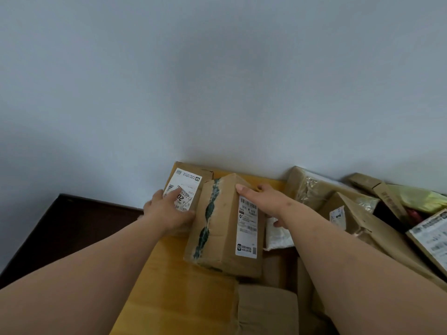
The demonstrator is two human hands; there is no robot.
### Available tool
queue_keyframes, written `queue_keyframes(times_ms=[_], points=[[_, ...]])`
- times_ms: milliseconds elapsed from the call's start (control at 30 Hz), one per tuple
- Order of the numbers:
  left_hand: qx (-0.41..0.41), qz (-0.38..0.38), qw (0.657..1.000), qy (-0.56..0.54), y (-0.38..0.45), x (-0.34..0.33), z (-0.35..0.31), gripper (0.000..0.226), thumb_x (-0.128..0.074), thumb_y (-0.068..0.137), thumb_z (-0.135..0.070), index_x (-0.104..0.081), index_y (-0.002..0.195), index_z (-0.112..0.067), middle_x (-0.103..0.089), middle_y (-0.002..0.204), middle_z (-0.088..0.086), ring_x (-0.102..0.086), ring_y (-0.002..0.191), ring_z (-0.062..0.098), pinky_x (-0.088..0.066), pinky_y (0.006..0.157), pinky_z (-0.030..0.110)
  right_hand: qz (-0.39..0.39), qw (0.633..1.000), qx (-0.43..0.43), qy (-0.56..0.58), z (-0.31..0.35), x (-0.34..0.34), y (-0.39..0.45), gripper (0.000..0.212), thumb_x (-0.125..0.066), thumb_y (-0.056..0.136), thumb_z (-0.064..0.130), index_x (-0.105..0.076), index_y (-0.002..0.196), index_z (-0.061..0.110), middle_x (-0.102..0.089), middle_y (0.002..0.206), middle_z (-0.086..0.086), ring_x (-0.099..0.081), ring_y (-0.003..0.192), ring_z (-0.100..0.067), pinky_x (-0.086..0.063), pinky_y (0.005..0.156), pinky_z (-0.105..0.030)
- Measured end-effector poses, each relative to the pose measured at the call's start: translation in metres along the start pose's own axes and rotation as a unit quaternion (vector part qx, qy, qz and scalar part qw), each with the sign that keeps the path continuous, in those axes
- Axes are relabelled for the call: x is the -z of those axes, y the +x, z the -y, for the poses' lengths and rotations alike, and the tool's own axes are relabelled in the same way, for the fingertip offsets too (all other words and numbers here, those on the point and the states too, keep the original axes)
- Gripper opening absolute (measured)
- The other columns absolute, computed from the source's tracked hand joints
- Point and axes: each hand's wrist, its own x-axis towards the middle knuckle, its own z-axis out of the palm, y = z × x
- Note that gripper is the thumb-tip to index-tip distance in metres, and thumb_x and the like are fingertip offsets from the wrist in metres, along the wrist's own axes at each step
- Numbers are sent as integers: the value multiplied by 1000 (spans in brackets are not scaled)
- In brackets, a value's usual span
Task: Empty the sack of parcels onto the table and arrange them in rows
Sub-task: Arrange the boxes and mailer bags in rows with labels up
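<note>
A brown cardboard parcel (222, 228) with green-printed tape and a white label lies on the yellow wooden table (169, 274). My right hand (263, 197) grips its far right corner, thumb on top. My left hand (167, 211) holds its left side and rests on a flatter labelled parcel (186, 187) lying against the wall. The sack is not in view.
A heap of more cardboard parcels (358, 218) fills the table's right side, with a white padded envelope (278, 235) beside the held box and a yellow-green bag (420, 197) at the far right. Another box (266, 308) sits near me. A dark cabinet (60, 228) stands left of the table.
</note>
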Motion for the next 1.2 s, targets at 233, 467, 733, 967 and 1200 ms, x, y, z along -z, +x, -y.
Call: queue_keyframes(times_ms=[233, 467, 733, 967, 1200], points=[[0, -23, 999, -23, 5, -4, 27, 111, -75, 67, -68, -10, 153, -43, -10, 156, 3, -29, 138, 37, -42, 107, 52, -1, 992, -50, 112, -1, -14, 10, 119, -68, 64, 78, -16, 154, 20, -39, 151, -11, -38, 136, -37, -34, 110, -53], [-52, -30, 996, -65, 19, 1, 23, 118, -82, 63, -61, -12, 154, -36, -6, 159, 0, -25, 142, 34, -37, 112, 54, -148, 981, -14, 124, 14, -19, 19, 108, -68, 71, 71, -22, 149, 13, -46, 143, -12, -50, 126, -35, -44, 103, -48], [-79, -29, 993, -89, 18, 8, 39, 105, -83, 76, -25, -14, 155, -30, -8, 161, 1, -30, 142, 29, -43, 106, 42, -99, 991, 17, 87, 2, -25, 1, 125, -86, 63, 52, -3, 155, 34, -20, 156, -9, -33, 139, -36, -37, 107, -52], [-106, -25, 989, -97, 17, 19, 51, 87, -80, 79, -16, -31, 150, -27, -20, 158, -1, -39, 136, 24, -46, 99, 34, -95, 991, -38, 81, -7, -44, 5, 116, -76, 79, 47, 8, 155, 22, -47, 147, -11, -49, 129, -33, -43, 105, -48], [-142, -28, 980, -141, 27, 17, 48, 67, -75, 81, -6, -47, 138, -26, -36, 150, -5, -49, 122, 17, -51, 87, 25, -258, 964, 8, 69, 23, -42, 15, 56, -53, 98, 24, -24, 143, 6, -53, 136, -19, -52, 124, -36, -41, 95, -35]])
